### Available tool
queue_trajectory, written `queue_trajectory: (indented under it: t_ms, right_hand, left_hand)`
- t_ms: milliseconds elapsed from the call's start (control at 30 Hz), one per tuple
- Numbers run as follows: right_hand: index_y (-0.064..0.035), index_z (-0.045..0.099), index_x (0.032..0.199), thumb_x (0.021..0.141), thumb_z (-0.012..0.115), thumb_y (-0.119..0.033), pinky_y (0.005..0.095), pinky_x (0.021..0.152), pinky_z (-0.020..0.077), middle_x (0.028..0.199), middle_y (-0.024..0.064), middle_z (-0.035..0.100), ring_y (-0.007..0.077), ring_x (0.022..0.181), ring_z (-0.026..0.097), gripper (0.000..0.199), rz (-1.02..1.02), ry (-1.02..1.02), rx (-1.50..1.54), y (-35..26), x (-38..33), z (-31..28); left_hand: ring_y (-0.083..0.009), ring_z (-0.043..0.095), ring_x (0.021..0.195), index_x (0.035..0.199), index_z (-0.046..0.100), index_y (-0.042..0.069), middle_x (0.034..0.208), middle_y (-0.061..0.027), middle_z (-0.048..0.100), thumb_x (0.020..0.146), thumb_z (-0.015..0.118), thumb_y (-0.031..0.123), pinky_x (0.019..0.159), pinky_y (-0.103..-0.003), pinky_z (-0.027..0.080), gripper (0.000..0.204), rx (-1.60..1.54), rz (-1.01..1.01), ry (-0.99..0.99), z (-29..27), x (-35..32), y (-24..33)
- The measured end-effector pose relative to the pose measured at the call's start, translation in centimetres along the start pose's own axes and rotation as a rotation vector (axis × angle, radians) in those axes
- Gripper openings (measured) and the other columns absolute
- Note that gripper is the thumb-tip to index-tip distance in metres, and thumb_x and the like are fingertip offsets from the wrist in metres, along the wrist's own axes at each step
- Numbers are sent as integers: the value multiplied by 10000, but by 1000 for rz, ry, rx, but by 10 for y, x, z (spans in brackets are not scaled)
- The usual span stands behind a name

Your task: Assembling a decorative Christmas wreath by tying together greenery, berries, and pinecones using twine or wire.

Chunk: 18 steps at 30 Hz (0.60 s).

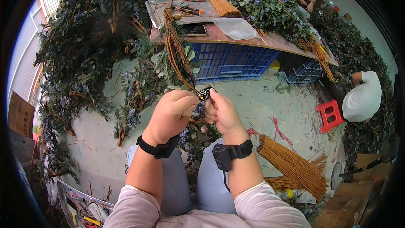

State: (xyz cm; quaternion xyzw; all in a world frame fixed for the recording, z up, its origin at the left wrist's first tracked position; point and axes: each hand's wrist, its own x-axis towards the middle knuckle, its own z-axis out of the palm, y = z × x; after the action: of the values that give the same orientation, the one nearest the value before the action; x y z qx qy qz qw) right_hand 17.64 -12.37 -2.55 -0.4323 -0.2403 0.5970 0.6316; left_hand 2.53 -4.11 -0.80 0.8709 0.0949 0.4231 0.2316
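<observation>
Bundle of brown stems [176,55] with leafy sprigs — held at its lower end between both hands, its long axis running up and away from the fists, leaning slightly to the person's left, toward the table edge beyond. Left hand [171,116] clenched around the stem ends, knuckles up, black wristband below. Right hand [222,116] just beside it, fingers pinching a small black tag or tape piece [204,94] that sits at the top of the grip, touching the stems where the two hands meet; both hands equally near the binding point, the right working the tag. Below the hands, the person's knees in pale trousers. To the right of the right hand, on the floor, a loose sheaf of orange-brown sticks [291,164] lying diagonally. Farther right, a red stool [330,116] and a crouched person in a white shirt. Beyond the hands, blue crates [234,61] under a table [270,40] carrying a metal tray, a phone and more foliage. Left, well apart — heaps of blue-green leafy garland [84,50].
</observation>
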Motion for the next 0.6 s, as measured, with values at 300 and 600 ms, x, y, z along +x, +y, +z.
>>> queue_trajectory:
  t_ms: [300,600]
  right_hand:
    - [16,527,743,887,451,-260,258,512,349,618,13,492,88,558,412,321,-130,75,-601,20,3,12]
    - [46,514,777,875,459,-218,300,545,384,609,57,490,118,571,426,286,-99,32,-820,21,2,25]
  left_hand:
    - [-121,548,841,992,571,-28,916,-68,571,818,552,49,754,-257,439,191,-481,-636,-14,16,-6,-4]
    - [-72,458,643,850,567,-5,720,5,505,810,568,62,583,-225,393,78,-464,-729,-93,12,-5,-7]
